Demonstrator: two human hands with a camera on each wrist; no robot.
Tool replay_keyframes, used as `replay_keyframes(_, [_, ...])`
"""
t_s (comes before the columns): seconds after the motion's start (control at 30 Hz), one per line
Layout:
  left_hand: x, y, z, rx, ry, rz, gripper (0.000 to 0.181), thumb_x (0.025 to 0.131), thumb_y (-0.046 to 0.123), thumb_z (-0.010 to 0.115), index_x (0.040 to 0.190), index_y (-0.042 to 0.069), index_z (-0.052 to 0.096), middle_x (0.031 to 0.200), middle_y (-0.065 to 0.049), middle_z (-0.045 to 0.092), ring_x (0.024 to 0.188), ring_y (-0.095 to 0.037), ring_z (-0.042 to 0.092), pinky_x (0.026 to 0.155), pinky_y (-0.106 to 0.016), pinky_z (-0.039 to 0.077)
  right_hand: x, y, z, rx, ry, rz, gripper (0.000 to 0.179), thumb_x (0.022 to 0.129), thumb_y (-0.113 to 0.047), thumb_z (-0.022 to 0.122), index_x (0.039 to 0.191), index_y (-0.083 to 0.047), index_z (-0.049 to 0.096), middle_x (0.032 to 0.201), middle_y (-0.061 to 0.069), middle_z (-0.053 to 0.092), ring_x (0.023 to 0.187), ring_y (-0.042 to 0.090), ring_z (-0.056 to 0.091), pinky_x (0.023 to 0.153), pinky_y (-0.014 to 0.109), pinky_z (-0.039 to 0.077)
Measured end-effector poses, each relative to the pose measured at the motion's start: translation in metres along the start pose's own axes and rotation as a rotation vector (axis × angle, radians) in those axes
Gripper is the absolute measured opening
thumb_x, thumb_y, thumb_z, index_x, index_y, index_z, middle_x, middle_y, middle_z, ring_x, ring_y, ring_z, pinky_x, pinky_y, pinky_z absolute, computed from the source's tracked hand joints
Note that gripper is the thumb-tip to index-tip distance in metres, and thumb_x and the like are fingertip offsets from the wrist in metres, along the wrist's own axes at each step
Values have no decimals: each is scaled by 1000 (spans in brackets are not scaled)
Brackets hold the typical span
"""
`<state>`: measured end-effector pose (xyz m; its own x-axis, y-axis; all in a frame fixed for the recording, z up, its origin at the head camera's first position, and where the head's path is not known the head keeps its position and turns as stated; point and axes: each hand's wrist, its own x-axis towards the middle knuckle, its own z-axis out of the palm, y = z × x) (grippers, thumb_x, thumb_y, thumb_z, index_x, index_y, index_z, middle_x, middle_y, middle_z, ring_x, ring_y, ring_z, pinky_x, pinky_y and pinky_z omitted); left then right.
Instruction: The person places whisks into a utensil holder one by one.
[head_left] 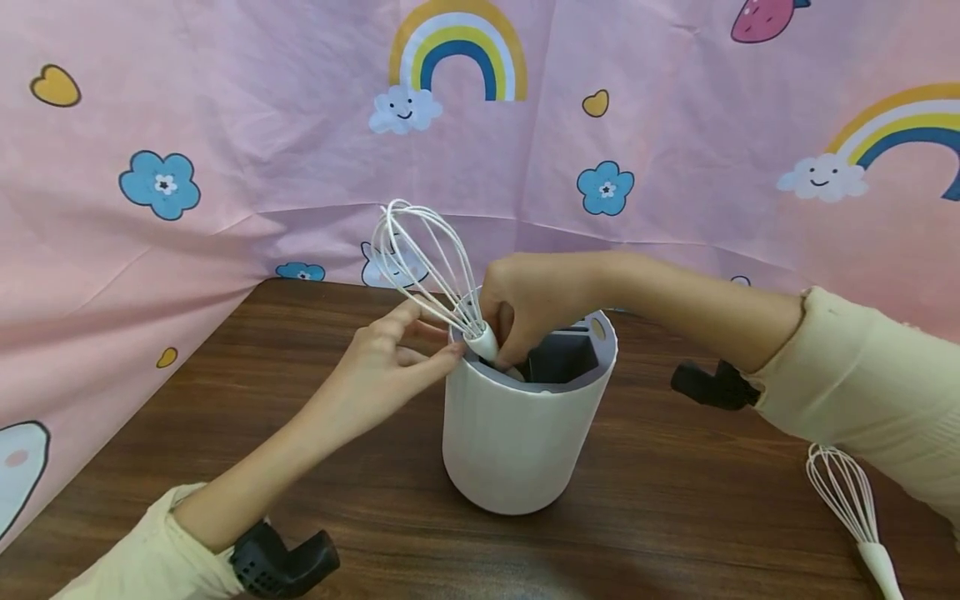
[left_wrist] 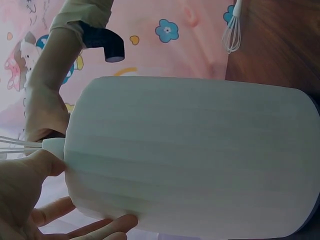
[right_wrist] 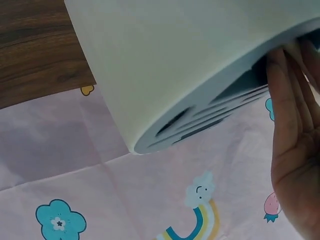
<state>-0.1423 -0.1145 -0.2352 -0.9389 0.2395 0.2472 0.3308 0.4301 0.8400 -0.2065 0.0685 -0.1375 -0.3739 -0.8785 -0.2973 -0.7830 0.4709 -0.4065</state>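
A white utensil holder (head_left: pixel 517 442) with a grey divided top stands on the wooden table, slightly tilted. A white whisk (head_left: pixel 442 275) leans out over its left rim, wires up, its handle partly down inside. My left hand (head_left: pixel 386 354) touches the holder's left side. In the left wrist view, its thumb (left_wrist: pixel 47 162) is at the rim beside the whisk handle, and relaxed fingers (left_wrist: pixel 122 225) rest along the wall. My right hand (head_left: pixel 528 300) reaches down into the top opening beside the whisk, fingertips hidden inside; I cannot tell what they hold.
A second white whisk (head_left: pixel 851 500) lies on the table at the right, near the right sleeve (head_left: pixel 862 375). Behind the table hangs a pink printed cloth (head_left: pixel 300 150). The holder's top has a square compartment (head_left: pixel 562 358) and narrow slots.
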Motion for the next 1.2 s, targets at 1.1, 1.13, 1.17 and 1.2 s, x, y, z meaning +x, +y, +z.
replay_keyframes(1.1, [-3,-2,1,23,10,38,35,86,41,61,115,21,54,120,1,55,81,-13,66,68,-38,45,-65,7,-15,76,67,210,17,79,-13,73,93,-4,67,83,3,67,77,16,64,70,30,51])
replay_keyframes(1.13, [-3,-2,1,25,9,37,36,86,41,61,115,22,54,121,1,55,82,-13,66,69,-38,45,-69,8,-15,85,73,218,19,79,-14,73,95,-4,67,85,3,67,79,16,64,71,30,51])
replay_keyframes(1.17, [-3,-2,1,26,8,36,36,86,42,61,115,22,54,122,1,54,82,-13,66,69,-39,45,-73,8,-16,90,79,226,21,79,-14,73,96,-3,67,87,3,67,80,16,65,72,30,51])
replay_keyframes(1.2, [-3,-2,1,29,6,34,37,86,42,61,115,22,54,123,1,54,83,-13,66,70,-39,45,-78,9,-16,94,86,237,22,79,-15,73,97,-3,67,87,3,67,80,15,65,72,29,50])
